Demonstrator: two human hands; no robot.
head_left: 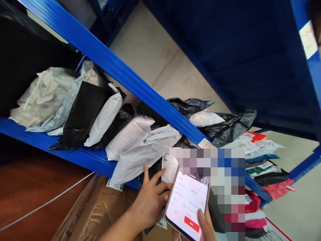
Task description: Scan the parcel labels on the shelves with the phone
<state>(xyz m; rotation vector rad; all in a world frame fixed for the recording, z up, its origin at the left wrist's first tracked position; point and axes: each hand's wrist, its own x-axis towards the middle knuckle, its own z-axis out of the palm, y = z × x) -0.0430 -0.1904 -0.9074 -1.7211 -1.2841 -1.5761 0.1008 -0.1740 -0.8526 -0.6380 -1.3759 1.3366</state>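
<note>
My left hand [153, 198] reaches in from below with its fingers spread. Its fingertips are at the lower edge of a white-labelled parcel [170, 169], beside a large white mailer bag [147, 152]; whether they press on them I cannot tell. In my right hand [206, 225] is a smartphone [187, 205], tilted, its lit screen showing a red button near the bottom. My right thumb lies along the phone's right edge. Left of the white mailer, a pale pink parcel [130, 135], a slim white parcel [104, 118] and a black mailer bag [82, 113] lean in a row.
A blue shelf beam [117, 75] crosses diagonally above the parcels. Below the shelf stand brown cardboard boxes [100, 204]. More bagged parcels, including a red one [278, 189], are stacked at right. A pixelated patch [230, 187] hides part of the shelf.
</note>
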